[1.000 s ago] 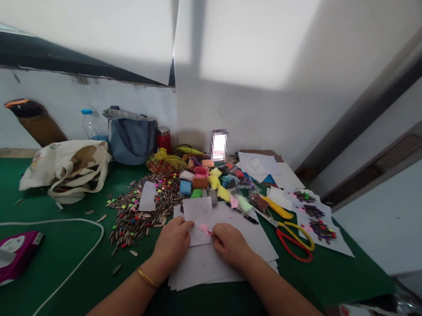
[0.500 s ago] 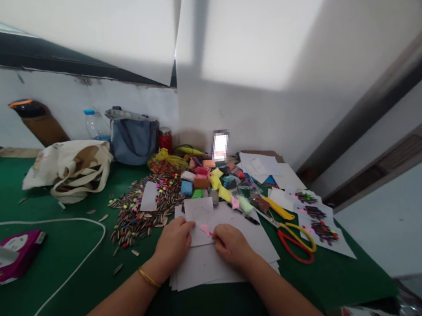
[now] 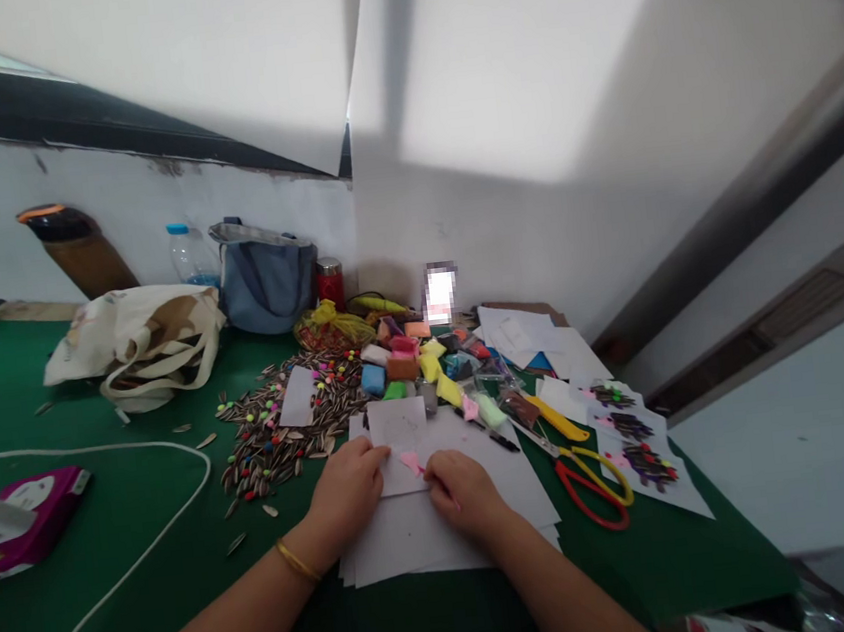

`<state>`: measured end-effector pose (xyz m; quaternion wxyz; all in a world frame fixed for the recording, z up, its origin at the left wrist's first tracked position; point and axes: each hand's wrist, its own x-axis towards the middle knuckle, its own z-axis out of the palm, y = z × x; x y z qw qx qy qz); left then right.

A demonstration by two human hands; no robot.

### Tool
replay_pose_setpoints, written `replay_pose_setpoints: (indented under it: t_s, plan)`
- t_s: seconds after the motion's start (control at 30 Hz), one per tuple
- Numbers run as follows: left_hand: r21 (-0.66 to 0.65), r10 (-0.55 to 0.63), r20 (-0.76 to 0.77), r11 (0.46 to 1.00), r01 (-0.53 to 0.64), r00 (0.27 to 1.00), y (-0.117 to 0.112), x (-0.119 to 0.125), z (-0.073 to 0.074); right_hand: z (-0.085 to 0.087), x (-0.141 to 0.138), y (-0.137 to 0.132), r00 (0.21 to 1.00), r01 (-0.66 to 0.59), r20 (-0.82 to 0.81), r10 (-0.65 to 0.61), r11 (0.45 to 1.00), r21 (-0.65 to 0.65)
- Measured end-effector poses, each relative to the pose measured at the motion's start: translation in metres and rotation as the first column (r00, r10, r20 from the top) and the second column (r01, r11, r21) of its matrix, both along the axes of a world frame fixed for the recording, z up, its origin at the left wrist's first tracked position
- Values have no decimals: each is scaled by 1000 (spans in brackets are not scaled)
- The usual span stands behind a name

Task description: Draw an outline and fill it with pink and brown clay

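My left hand (image 3: 348, 490) rests curled on the left edge of a small white paper card (image 3: 398, 429) that lies on a stack of white sheets (image 3: 415, 533). My right hand (image 3: 465, 492) is closed in a pinch, its fingertips touching a small pink clay piece (image 3: 410, 461) on the card. A gold bangle (image 3: 295, 560) circles my left wrist. Behind the card lie several coloured clay blocks (image 3: 400, 364) and a heap of sunflower seeds (image 3: 275, 432) dotted with coloured beads.
Red-and-yellow scissors (image 3: 590, 479) and a yellow cutter (image 3: 553, 416) lie right of the sheets, beside finished seed pictures (image 3: 636, 444). A cream tote (image 3: 138, 341), grey bag (image 3: 263, 277), bottle (image 3: 193, 255), white cable (image 3: 150, 531) and pink box (image 3: 24, 509) sit on the green table (image 3: 121, 609).
Nothing but a slight shift of the view; both hands stay on the card and the pink piece.
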<state>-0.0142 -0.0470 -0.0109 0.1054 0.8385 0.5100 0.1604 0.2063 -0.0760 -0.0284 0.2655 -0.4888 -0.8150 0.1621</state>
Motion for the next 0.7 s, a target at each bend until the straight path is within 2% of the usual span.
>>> replay_pose_setpoints:
  t_s: [0.7]
  plan:
    - [7,4,-13,1000,-4,1000,0,1,-1,2,-1,-2,1000,25,14,-25,1000,3]
